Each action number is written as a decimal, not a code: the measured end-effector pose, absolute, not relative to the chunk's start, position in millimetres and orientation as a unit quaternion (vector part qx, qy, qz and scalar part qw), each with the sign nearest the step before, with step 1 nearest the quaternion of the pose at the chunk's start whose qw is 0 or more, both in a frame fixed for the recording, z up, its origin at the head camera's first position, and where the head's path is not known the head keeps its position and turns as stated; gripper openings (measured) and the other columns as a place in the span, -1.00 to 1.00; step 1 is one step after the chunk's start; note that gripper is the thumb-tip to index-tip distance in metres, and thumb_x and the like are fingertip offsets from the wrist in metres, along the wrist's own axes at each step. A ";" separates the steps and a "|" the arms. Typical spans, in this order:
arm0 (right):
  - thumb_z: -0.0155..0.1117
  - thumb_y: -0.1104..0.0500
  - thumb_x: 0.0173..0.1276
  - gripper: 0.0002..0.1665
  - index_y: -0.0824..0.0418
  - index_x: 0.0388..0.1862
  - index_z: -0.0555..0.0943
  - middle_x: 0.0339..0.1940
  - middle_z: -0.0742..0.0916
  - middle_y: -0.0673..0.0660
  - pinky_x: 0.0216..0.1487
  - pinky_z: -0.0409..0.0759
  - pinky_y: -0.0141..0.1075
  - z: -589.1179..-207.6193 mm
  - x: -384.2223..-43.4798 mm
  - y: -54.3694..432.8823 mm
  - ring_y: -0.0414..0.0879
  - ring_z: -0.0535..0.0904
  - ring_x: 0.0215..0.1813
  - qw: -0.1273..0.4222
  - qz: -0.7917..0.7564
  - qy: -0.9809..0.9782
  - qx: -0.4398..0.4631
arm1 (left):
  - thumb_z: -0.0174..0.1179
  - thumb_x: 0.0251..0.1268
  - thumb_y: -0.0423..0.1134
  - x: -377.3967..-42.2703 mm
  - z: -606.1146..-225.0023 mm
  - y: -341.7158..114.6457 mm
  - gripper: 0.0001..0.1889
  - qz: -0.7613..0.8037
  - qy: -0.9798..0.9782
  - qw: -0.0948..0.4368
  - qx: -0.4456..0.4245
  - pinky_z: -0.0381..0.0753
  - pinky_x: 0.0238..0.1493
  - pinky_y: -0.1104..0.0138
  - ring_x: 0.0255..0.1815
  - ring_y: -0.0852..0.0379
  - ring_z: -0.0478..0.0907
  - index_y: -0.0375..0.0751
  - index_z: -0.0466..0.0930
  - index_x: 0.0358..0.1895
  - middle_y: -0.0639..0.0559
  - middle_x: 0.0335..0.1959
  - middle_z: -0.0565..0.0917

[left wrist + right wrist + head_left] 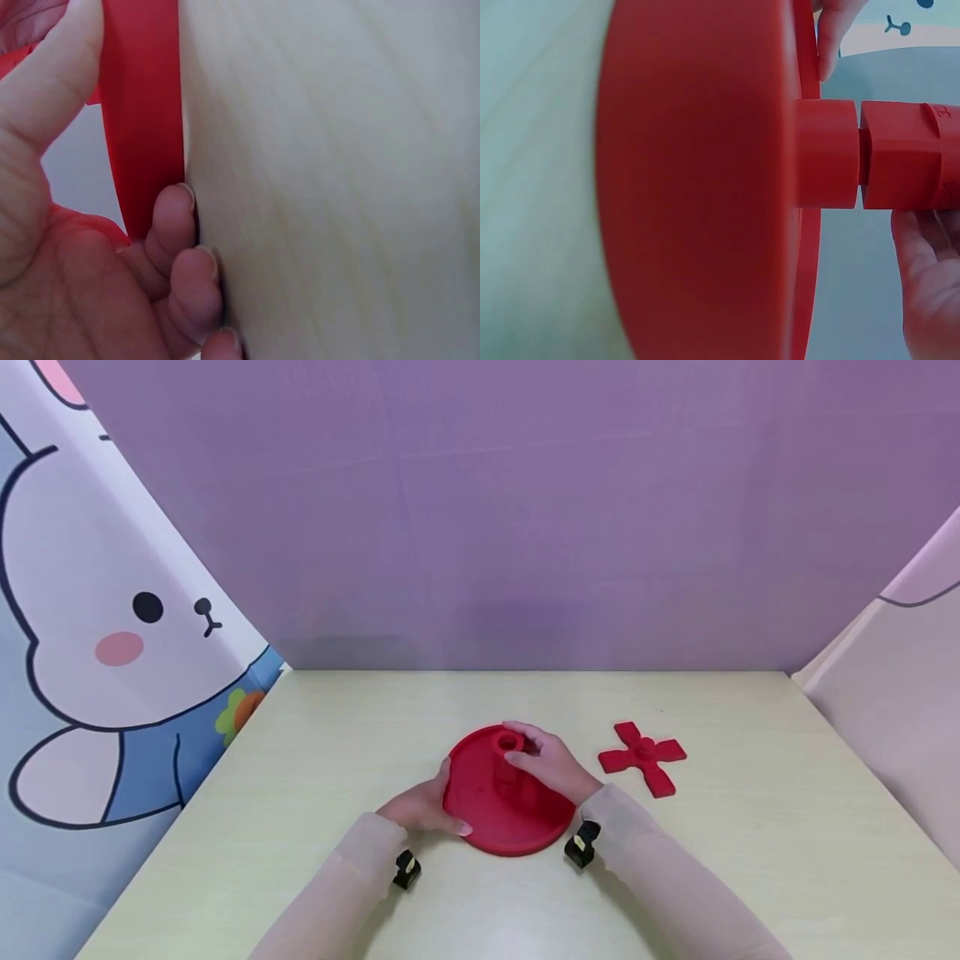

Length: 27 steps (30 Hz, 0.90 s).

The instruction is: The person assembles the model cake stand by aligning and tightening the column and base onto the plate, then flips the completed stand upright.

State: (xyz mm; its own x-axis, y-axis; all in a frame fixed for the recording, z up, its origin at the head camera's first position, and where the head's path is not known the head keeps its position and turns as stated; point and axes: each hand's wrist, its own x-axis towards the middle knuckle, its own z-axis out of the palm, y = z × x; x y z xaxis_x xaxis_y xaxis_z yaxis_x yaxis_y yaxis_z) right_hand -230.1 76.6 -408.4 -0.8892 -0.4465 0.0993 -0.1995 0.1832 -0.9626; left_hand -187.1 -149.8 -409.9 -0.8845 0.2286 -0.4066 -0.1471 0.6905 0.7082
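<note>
A round red base [487,827] with a raised rim lies on the table, a short post [826,154] rising from its centre. My left hand [423,806] grips the base's left edge, thumb and fingers spread along the rim. Over the post, my right hand [555,764] pinches a hollow red tube [904,155] between thumb and fingers. In the right wrist view the tube lines up with the post, and a narrow darker neck shows between them. The left wrist view has the fingers [196,289] down by the tabletop beside the red side wall.
A flat red four-armed cross piece [643,752] with a small centre knob lies to the right of the base. Behind the pale table [337,718] stands a purple backdrop [525,527]. A cartoon-printed cloth [97,610] hangs on the left.
</note>
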 end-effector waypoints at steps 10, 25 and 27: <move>0.37 0.16 0.27 -0.35 0.30 0.29 0.39 0.06 0.58 0.20 -0.07 0.61 -0.19 -411.8 -232.0 71.8 0.04 0.49 0.01 0.077 -0.588 0.785 -0.180 | 0.54 -0.15 -0.16 -187.8 -412.2 -150.8 0.27 0.399 0.884 0.240 0.026 0.53 0.04 -0.01 0.28 -0.23 0.27 -0.26 -0.26 0.53 -0.21 0.36 0.30; 0.24 0.26 0.35 -0.42 0.31 0.33 0.39 0.10 0.58 0.24 -0.07 0.64 -0.14 -408.4 -228.5 75.1 0.05 0.53 0.02 0.093 -0.589 0.776 -0.207 | 0.53 -0.13 -0.14 -186.9 -414.3 -152.3 0.26 0.400 0.886 0.233 0.034 0.50 0.08 -0.03 0.31 -0.26 0.24 -0.30 -0.27 0.52 -0.23 0.38 0.28; 0.31 0.22 0.31 -0.41 0.31 0.30 0.42 0.06 0.60 0.20 -0.08 0.64 -0.15 -408.0 -229.0 74.9 0.04 0.52 0.02 0.089 -0.583 0.784 -0.193 | 0.53 -0.13 -0.14 -187.9 -414.9 -152.0 0.26 0.397 0.887 0.233 0.037 0.50 0.07 -0.02 0.30 -0.26 0.25 -0.30 -0.27 0.52 -0.23 0.37 0.28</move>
State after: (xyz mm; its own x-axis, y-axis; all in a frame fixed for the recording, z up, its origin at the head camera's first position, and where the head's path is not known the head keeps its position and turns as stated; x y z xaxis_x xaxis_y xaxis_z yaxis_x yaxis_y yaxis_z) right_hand -229.0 74.9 -408.0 -0.9100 -0.4057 0.0858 -0.1991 0.2459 -0.9486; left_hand -187.9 -152.0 -414.9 -0.8887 0.2508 -0.3839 -0.1195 0.6815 0.7220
